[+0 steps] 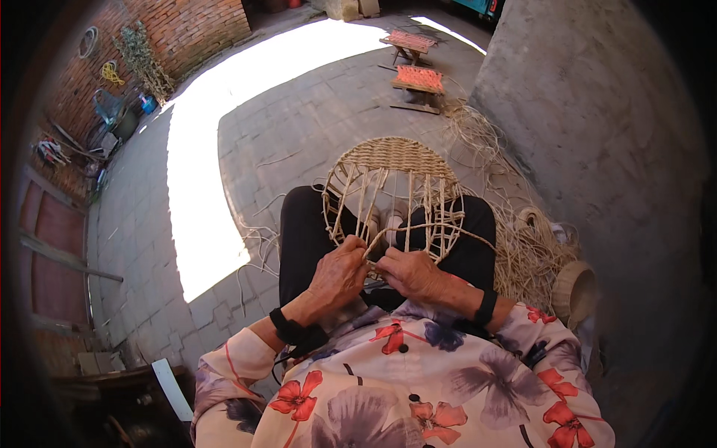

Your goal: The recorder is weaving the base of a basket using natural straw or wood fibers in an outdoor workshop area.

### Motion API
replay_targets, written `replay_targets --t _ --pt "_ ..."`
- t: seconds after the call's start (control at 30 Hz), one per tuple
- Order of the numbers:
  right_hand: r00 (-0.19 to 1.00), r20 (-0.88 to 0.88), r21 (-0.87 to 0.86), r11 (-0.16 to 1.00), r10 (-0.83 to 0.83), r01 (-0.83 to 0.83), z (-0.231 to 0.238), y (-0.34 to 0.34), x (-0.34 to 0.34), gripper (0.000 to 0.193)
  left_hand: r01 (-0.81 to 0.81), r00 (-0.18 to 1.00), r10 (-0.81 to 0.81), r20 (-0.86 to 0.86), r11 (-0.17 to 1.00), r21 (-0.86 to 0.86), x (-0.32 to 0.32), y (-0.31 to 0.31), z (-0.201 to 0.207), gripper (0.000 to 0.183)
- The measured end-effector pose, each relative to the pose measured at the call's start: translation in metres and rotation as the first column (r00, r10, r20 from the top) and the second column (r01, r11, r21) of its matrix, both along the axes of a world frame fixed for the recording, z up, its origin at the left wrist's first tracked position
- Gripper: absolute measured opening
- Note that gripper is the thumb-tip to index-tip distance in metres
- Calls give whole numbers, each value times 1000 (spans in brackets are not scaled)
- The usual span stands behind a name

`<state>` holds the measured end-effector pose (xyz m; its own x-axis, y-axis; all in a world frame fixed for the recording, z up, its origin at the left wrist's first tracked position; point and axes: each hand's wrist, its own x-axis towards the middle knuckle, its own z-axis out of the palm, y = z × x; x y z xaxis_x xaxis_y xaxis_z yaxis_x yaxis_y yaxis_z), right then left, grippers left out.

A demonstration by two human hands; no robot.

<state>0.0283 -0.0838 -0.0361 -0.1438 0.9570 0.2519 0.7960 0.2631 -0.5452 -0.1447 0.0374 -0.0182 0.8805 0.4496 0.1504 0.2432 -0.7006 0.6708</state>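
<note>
A round frame (396, 154) rests on my lap between my knees. Its far part is densely woven with tan straw cord, while nearer to me single strands run across with gaps between them. At the near rim my left hand (338, 270) is closed, its fingertips pinching the frame's edge. Right beside it, my right hand (417, 275) is closed on a loose straw cord (437, 225), which loops up from between the hands and trails off over my right knee. My fingers hide the exact spot where cord and rim meet.
A tangled heap of straw cord (534, 257) lies on the floor to my right, with a pale woven basket (575, 290) beside it. Two low stools with red woven seats (417, 78) stand ahead. A grey wall (590, 134) rises at right; loose strands (258, 243) lie at left.
</note>
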Motion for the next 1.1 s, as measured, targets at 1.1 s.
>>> replay_targets --t 1.1 --pt "998 16 -93 994 -57 58 18 25 8 15 -133 930 322 -175 -150 -980 -10 -30 -16 24"
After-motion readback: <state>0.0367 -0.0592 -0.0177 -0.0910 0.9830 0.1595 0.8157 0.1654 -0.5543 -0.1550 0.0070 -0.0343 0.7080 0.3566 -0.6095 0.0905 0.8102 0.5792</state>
